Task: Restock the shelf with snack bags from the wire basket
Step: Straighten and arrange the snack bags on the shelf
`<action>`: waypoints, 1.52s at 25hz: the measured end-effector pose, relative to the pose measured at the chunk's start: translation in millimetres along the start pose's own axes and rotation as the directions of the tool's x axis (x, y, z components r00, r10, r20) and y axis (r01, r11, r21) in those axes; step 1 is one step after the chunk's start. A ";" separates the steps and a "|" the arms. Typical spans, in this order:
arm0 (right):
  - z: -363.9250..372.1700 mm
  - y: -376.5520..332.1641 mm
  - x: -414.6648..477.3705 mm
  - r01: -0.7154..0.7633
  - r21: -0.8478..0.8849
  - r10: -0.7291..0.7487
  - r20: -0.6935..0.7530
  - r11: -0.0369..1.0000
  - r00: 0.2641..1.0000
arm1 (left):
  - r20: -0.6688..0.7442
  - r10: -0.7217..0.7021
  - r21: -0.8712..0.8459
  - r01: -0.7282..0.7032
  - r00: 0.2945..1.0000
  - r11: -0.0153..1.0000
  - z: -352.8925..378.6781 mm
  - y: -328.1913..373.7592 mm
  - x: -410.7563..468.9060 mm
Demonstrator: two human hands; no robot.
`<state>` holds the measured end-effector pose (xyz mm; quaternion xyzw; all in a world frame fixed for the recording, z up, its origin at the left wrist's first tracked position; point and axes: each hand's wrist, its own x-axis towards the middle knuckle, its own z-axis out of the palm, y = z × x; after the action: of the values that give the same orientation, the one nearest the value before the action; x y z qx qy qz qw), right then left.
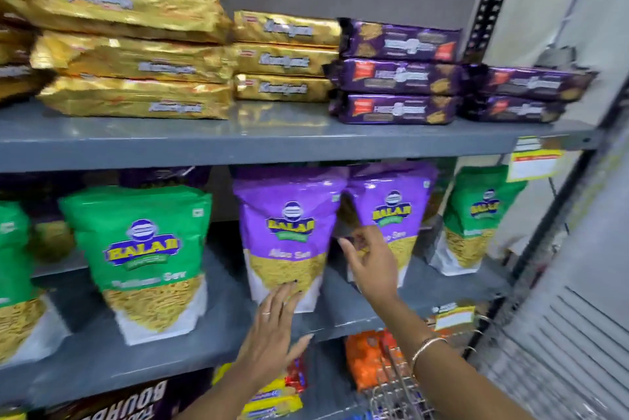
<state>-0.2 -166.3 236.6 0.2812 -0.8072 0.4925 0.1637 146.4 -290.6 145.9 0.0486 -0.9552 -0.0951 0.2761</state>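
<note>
Two purple snack bags stand upright on the middle grey shelf (211, 324). My left hand (272, 324) lies flat with fingers spread against the bottom of the left purple bag (287, 232). My right hand (369, 263) is open in front of the right purple bag (391, 208), fingertips in the gap between the two bags; whether it touches a bag is unclear. A corner of the wire basket (394, 389) shows at the bottom, under my right forearm. Green snack bags stand at the left (143, 249) and the far right (476, 215) of the same shelf.
The upper shelf (272, 144) carries stacked gold packs (136, 59) and purple biscuit packs (401, 76). Orange packets (364, 358) and yellow packets (272, 399) sit on the shelf below. A black slotted upright (490, 1) and a yellow price tag (534, 161) mark the right end.
</note>
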 end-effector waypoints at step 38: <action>65.9 76.8 -15.5 -0.380 0.154 0.166 0.708 0.912 0.686 | 0.168 -0.757 -0.621 0.664 0.632 0.417 20.1 -28.8 39.2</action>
<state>-34.4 -192.8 143.8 0.3379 -0.7622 0.4859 -0.2623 103.8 -321.3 143.5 0.3592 -0.7297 -0.5135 0.2736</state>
